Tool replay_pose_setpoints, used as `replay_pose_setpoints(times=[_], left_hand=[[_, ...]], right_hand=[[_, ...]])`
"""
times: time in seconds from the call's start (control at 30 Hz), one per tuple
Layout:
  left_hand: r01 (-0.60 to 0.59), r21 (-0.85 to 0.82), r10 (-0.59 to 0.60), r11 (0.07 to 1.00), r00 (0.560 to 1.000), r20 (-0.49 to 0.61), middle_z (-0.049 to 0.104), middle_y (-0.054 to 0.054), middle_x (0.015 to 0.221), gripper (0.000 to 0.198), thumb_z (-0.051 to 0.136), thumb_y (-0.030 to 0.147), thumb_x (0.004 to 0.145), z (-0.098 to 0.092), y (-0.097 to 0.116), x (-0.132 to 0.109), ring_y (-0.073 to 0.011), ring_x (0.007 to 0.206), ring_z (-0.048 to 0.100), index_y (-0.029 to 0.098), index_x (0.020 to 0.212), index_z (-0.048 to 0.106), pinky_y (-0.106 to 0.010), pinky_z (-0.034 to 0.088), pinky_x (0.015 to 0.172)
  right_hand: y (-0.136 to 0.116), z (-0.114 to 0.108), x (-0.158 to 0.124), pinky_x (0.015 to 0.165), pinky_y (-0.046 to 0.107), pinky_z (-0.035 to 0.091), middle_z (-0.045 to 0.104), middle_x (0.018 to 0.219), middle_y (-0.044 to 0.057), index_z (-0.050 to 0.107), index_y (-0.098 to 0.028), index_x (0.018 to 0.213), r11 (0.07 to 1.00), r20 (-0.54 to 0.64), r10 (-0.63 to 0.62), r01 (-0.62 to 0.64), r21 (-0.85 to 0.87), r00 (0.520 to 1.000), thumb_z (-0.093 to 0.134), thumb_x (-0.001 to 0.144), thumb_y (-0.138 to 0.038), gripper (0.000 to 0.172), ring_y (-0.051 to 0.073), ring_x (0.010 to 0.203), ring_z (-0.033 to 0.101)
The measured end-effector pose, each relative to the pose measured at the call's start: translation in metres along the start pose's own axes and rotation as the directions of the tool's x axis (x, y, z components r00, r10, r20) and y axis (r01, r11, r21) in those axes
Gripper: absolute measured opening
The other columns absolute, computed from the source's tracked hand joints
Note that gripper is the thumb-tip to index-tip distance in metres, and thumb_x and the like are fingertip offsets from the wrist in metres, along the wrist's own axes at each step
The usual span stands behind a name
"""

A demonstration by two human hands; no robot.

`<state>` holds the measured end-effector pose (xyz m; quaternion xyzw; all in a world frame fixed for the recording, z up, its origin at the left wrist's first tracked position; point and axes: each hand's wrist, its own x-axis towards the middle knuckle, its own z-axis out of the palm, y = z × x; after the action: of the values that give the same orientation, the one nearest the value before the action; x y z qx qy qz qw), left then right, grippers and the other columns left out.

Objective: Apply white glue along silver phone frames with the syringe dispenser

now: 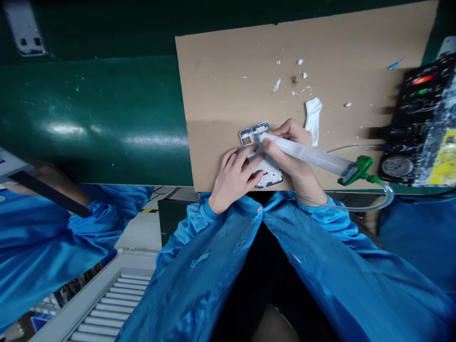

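Note:
A small white phone frame [261, 156] lies on a brown cardboard sheet [221, 80] near its front edge. My left hand [235, 178] rests on the frame with fingers flat and spread, pressing it down. My right hand [290, 147] is closed round a clear dispensing syringe [309, 154], whose blue tip touches the frame's upper left corner. The syringe ends in a green cap [359, 170] joined to a clear hose [386, 192].
A white wipe [313, 116] and white glue specks lie on the cardboard behind my hands. A dark control box with a gauge [416, 137] stands at the right. A green conveyor belt [92, 123] runs left. A co-worker's blue sleeve [42, 223] shows at left.

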<state>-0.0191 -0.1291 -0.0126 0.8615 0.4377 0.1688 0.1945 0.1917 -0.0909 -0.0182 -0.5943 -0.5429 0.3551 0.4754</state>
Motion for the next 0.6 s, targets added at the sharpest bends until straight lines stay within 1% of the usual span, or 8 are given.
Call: replay_pose_setpoints(times=[0.1, 0.2, 0.27, 0.43, 0.6], left_hand=[[-0.006, 0.003, 0.006, 1.000, 1.000, -0.010, 0.069, -0.014, 0.170, 0.042, 0.062, 0.044, 0.121, 0.0006, -0.0002, -0.0001, -0.0308, 0.145, 0.073, 0.024, 0.157, 0.076, -0.057, 0.049, 0.140], [-0.024, 0.014, 0.024, 1.000, 0.999, -0.034, 0.070, -0.015, 0.169, 0.042, 0.062, 0.043, 0.122, 0.0012, -0.0003, 0.0000, -0.0304, 0.144, 0.074, 0.024, 0.157, 0.076, -0.056, 0.049, 0.139], [-0.023, 0.018, 0.024, 1.000, 0.999, -0.032, 0.070, -0.015, 0.169, 0.043, 0.062, 0.044, 0.122, 0.0013, -0.0002, 0.0002, -0.0303, 0.143, 0.074, 0.024, 0.157, 0.075, -0.056, 0.049, 0.139], [0.008, -0.001, -0.008, 1.000, 1.000, 0.018, 0.068, -0.014, 0.171, 0.044, 0.062, 0.045, 0.122, 0.0009, 0.0004, 0.0005, -0.0311, 0.143, 0.074, 0.026, 0.159, 0.074, -0.059, 0.048, 0.140], [-0.023, 0.006, 0.023, 1.000, 0.999, -0.040, 0.070, -0.015, 0.168, 0.042, 0.062, 0.043, 0.122, 0.0008, 0.0005, 0.0004, -0.0298, 0.141, 0.075, 0.023, 0.155, 0.077, -0.056, 0.049, 0.139]], right_hand=[[0.0011, 0.0000, 0.0003, 0.052, 0.027, 0.043, 0.069, 0.073, -0.004, 0.066, -0.027, 0.089, 1.000, 0.000, -0.019, 0.019, 0.001, 1.000, 0.086, 0.096, -0.047, 0.028, 0.013, 0.060, 0.059], [0.0022, -0.0006, 0.0004, 0.053, 0.028, 0.047, 0.071, 0.076, -0.003, 0.067, -0.026, 0.091, 1.000, 0.015, -0.002, 0.002, -0.005, 1.000, 0.090, 0.096, -0.055, 0.037, 0.013, 0.062, 0.061], [0.0024, -0.0012, 0.0003, 0.055, 0.029, 0.050, 0.072, 0.078, -0.002, 0.067, -0.026, 0.092, 1.000, 0.027, 0.011, -0.011, -0.010, 1.000, 0.091, 0.096, -0.059, 0.041, 0.014, 0.064, 0.064], [0.0022, -0.0020, -0.0001, 0.058, 0.030, 0.051, 0.076, 0.081, -0.002, 0.070, -0.027, 0.093, 0.999, 0.026, -0.004, 0.005, -0.040, 1.000, 0.086, 0.098, -0.054, 0.032, 0.015, 0.067, 0.067], [0.0046, -0.0023, -0.0007, 0.061, 0.032, 0.058, 0.078, 0.084, 0.000, 0.070, -0.026, 0.091, 0.999, 0.017, 0.019, -0.018, -0.045, 1.000, 0.089, 0.095, -0.051, 0.031, 0.016, 0.069, 0.068]])
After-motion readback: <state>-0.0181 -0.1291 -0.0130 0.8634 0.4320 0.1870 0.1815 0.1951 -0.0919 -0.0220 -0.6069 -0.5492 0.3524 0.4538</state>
